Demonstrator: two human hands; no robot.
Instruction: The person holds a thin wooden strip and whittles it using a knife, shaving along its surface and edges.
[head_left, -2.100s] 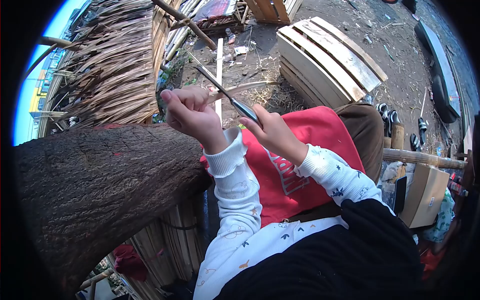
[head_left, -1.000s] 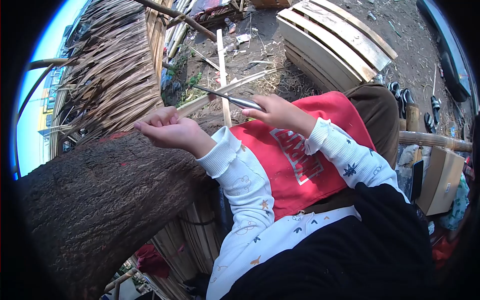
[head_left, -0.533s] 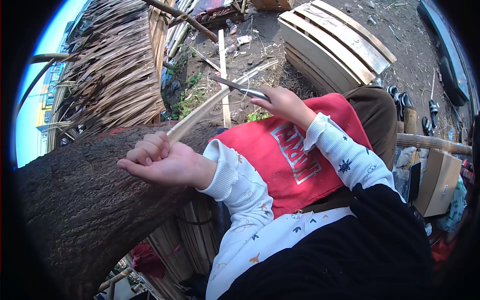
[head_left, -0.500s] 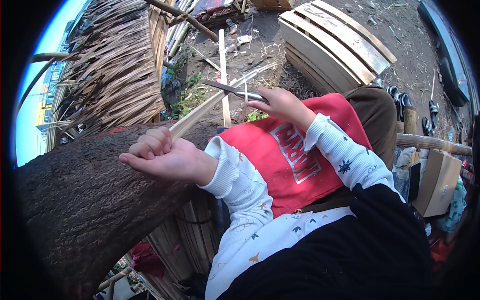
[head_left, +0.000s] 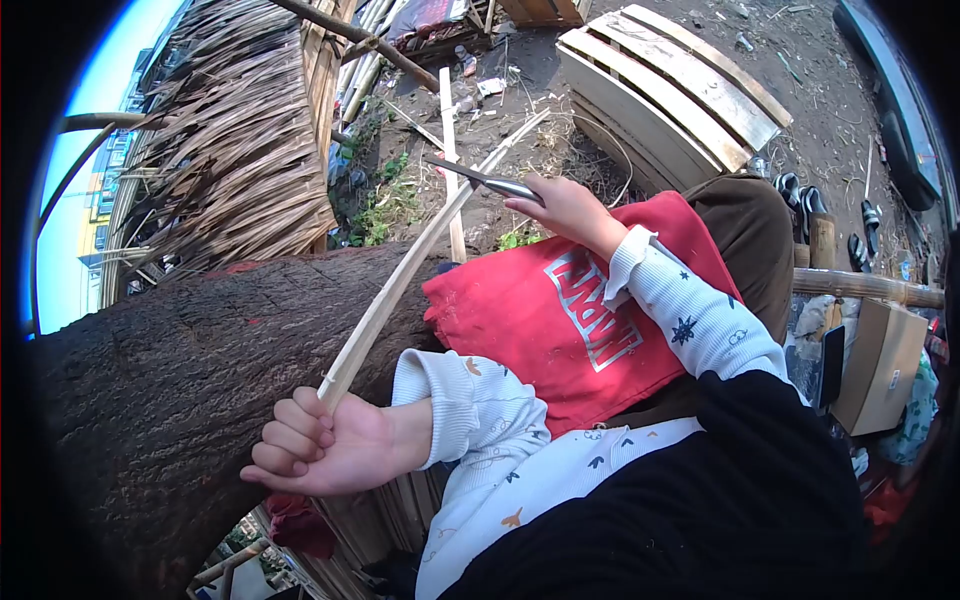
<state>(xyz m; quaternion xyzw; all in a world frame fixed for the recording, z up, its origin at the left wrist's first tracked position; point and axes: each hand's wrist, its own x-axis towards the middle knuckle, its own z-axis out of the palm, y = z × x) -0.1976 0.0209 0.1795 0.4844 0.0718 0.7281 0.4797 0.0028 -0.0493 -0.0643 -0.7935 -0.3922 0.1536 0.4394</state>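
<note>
My left hand is closed around the near end of a long, pale bamboo strip, which bends slightly as it runs up and away. My right hand grips the metal handle of a knife. Its dark blade lies across the strip, touching it or just above; the exact contact cannot be told. A red cloth with white lettering covers my lap under the right forearm. Beyond the knife, a thin pale fibre curls near the strip's far end.
A thick dark log runs beneath the left hand. Another pale strip stands beyond the knife. A slatted wooden crate sits ahead, with thatch at the left. Sandals and a cardboard box are on the right.
My left hand has come down and back toward my body, drawing the bamboo strip along under the knife. The strip now bows more. My right hand has barely moved.
</note>
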